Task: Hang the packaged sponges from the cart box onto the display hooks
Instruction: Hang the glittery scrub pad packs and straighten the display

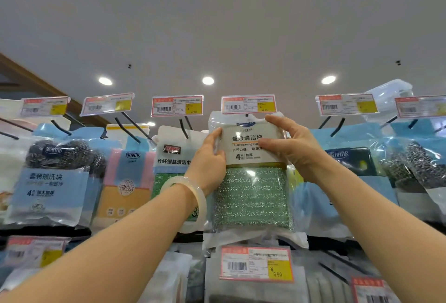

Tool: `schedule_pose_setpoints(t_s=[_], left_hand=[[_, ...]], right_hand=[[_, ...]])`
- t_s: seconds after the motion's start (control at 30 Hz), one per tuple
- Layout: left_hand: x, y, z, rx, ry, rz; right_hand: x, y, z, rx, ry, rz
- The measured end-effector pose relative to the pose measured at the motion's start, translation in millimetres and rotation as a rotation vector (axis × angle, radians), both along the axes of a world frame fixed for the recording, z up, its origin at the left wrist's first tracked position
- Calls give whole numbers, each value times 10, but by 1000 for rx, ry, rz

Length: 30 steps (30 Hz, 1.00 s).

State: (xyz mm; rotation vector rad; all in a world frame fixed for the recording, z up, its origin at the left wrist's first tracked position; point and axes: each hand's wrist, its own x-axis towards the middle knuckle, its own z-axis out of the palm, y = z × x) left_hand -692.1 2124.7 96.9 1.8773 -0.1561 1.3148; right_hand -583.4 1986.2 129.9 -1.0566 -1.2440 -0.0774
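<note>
At the top hook row, the left hand (212,155) and right hand (293,148) are gripping a clear-plastic packet of green glittery sponges (251,182). The person is apparently threading it onto the black metal hook (246,115); next, likely pushing it back.

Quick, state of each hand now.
Left hand: holds the sponge pack by its left edge.
Right hand: holds the pack's upper right.

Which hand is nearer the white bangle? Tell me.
Left. The bangle sits on the left wrist, just below the left hand; the right hand is across the sponge pack.
</note>
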Motion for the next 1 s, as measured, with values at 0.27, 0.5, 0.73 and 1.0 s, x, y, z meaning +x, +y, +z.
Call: schedule_pose_setpoints(t_s=[0.27, 0.5, 0.73, 1.0], left_hand=[[27, 68, -93, -12, 19, -33], [130, 80, -117, -4, 71, 44], [358, 227, 49, -84, 88, 225], [700, 358, -232, 39, 278, 263]], right_hand=[[8, -16, -26, -22, 20, -18], [43, 26, -91, -141, 65, -130], [192, 200, -181, -464, -165, -463], [566, 357, -410, -513, -330, -645]])
